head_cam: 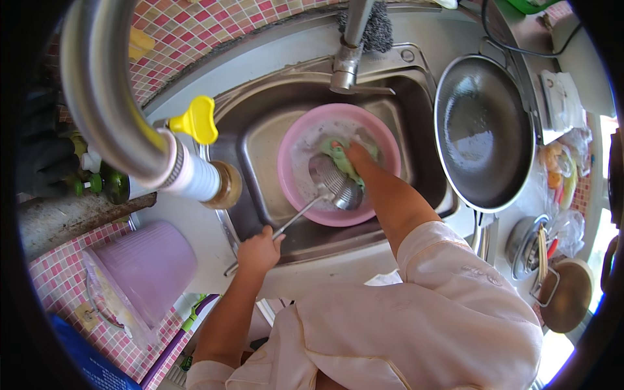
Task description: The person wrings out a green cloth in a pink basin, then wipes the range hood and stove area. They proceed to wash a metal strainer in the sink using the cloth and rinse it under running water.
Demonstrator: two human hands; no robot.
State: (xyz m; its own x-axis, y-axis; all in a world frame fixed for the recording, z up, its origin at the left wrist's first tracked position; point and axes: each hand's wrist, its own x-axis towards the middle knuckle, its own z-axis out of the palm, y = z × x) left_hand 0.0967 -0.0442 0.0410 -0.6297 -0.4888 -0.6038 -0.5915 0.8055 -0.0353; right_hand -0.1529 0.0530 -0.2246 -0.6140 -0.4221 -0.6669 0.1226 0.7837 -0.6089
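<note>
My left hand [258,251] grips the long handle of a metal skimmer [329,176], near the front left corner of the sink. The skimmer's slotted round head lies tilted in a pink plastic basin [387,192] of soapy water. Inside the basin, my right hand [360,155] holds a wet green cloth [341,155] over the upper right part of the skimmer head. Some of the right fingers are hidden by the cloth and suds. The basin stands in a stainless steel sink [263,161], below a metal faucet [345,73].
A large wok [480,131] rests on the counter right of the sink. Farther right are a metal pot [521,248] and a wooden-looking round lid or board [568,295]. A thick pipe [92,87] with a yellow valve handle [199,120] juts in at left, above a purple bin [146,265].
</note>
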